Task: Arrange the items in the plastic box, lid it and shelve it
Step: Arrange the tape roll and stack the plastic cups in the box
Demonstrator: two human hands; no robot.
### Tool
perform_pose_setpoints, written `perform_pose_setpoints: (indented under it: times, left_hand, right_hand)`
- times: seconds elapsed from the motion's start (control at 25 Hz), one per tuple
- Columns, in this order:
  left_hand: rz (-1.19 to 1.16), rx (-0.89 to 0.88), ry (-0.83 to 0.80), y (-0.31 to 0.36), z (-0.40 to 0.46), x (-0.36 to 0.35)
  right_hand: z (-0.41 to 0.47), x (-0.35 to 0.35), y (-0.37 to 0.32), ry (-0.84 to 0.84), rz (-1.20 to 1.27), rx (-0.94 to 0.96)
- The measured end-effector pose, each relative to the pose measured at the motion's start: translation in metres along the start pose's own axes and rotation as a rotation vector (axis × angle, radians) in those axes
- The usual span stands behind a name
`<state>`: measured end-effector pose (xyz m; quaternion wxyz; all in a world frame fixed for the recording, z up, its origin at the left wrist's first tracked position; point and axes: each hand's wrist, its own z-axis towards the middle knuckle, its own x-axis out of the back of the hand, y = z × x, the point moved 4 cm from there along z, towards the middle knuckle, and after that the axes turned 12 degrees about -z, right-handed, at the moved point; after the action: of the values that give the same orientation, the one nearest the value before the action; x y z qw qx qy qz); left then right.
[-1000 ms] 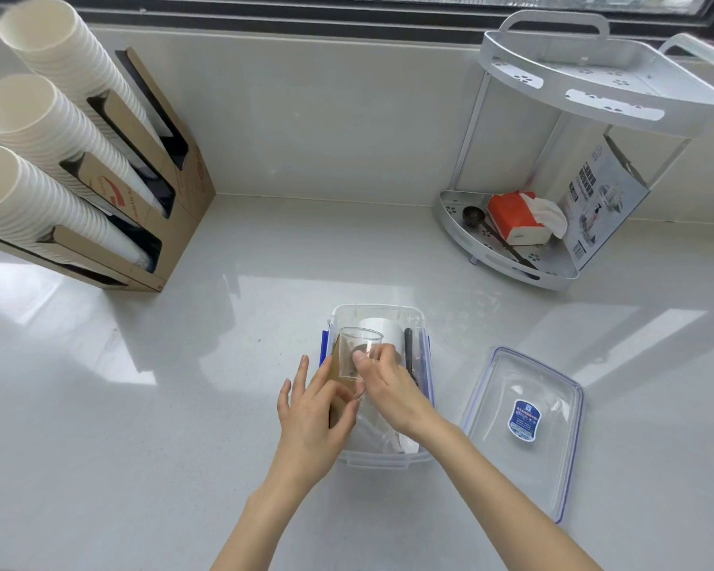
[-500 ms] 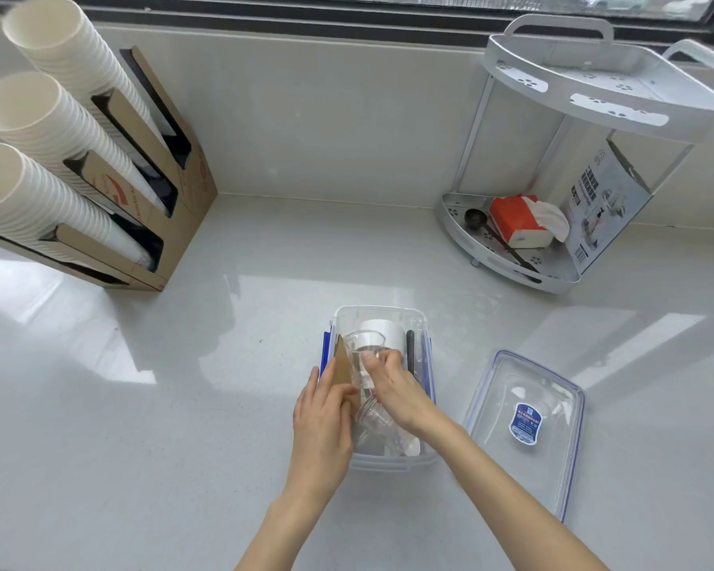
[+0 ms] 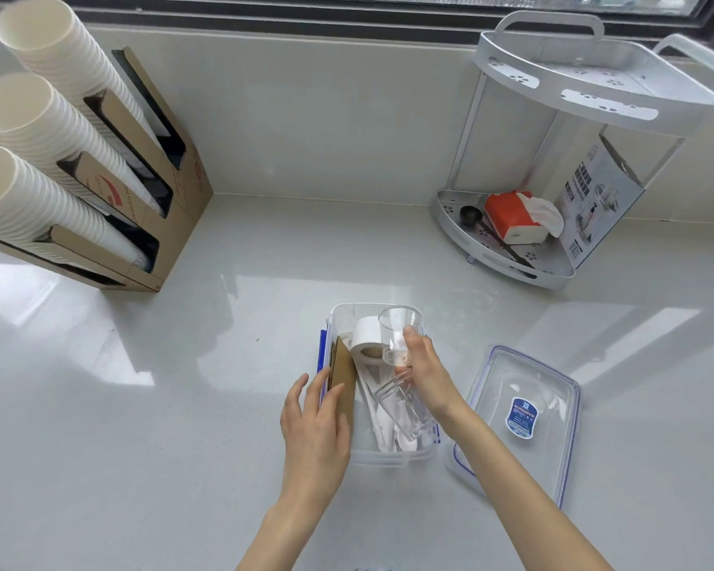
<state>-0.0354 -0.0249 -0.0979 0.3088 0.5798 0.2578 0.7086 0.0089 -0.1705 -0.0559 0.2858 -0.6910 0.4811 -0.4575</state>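
Presently, the right hand [image 3: 423, 372] is closed around a clear plastic cup [image 3: 400, 335], pinched at its side and held tilted over the far half of the plastic box [image 3: 382, 455], mouth toward the window. The left hand [image 3: 316, 422] lies flat, fingers spread and gripping nothing, pressed against a brown cardboard piece [image 3: 344, 385] that stands on edge along the box's left wall.

The box sits on the desk [image 3: 182, 405] directly ahead of both hands, its long axis running away from the person. Inside it: a roll of white tape [image 3: 365, 337] at the far end, a second clear cup [image 3: 405, 410] lying on its side below the right hand, and white plastic cutlery [image 3: 388, 430] along the floor. The held cup lies just above the tape roll and the lying cup; my judgement is that settling it turns on finding room between those two, and the right hand is placed to do that.

The lid [image 3: 520, 418] lies flat on the desk just beside the box's right wall, nearer the right hand, apart from the box. The corner shelf rack [image 3: 594, 76] stands well apart at far right; its lower tier carries a tissue pack [image 3: 512, 218], a dark scoop [image 3: 470, 214] and a printed carton [image 3: 594, 199], while the upper tier looks free. A cardboard cup dispenser [image 3: 157, 191] stands far left, clear of the route.
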Motion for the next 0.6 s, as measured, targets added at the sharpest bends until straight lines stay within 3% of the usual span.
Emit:
perform_pose_setpoints:
  times: [0.12,0.2,0.36,0.6]
  left_hand:
    - [-0.095,-0.023,0.048,0.012,0.001,0.008]
    - [-0.292,0.036,-0.067,0.028,0.003,0.009]
    - [-0.728,0.343,-0.342,0.044,0.007,-0.008]
    - [-0.714,0.301,-0.299,0.04,0.014,-0.004]
  right_hand:
    - [0.001,-0.003,0.004,0.04,0.119,-0.014]
    - [0.001,-0.004,0.003,0.084,0.209,-0.01]
    - [0.004,-0.006,0.001,0.104,0.297,0.045]
    - [-0.004,0.004,-0.002,0.048,0.199,0.146]
